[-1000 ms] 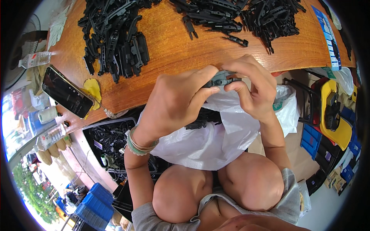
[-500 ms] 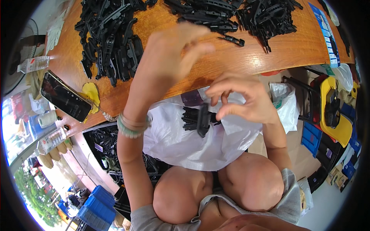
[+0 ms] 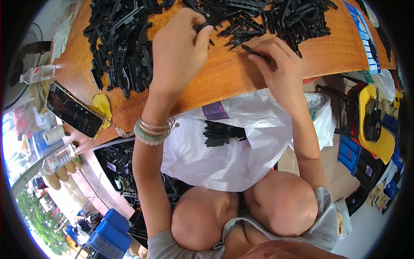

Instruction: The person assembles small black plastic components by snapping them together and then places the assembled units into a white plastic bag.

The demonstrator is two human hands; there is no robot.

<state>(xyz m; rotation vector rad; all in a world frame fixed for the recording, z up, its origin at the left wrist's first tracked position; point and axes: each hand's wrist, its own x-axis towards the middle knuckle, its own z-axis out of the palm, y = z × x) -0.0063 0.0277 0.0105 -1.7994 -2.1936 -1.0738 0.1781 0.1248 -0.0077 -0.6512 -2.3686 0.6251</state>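
My left hand, at the end of a wrist with bracelets, is closed on a black plastic part over the table. Thumb and fingers of my right hand pinch a slimmer black plastic piece above the table's near edge. Just beyond both hands lies a middle pile of black plastic parts. Between the table edge and my knees an open white woven sack is spread, with several black parts lying inside it.
Two more heaps of black parts, a left heap and a right heap, cover parts of the wooden table. A phone rests at the left edge. Beneath it stands a crate of black parts. A yellow chair is at right.
Both hands have moved: the right from above the sack up to the table, now pinching a slim piece, the left to a black part by the middle pile. The part above the sack has dropped away.
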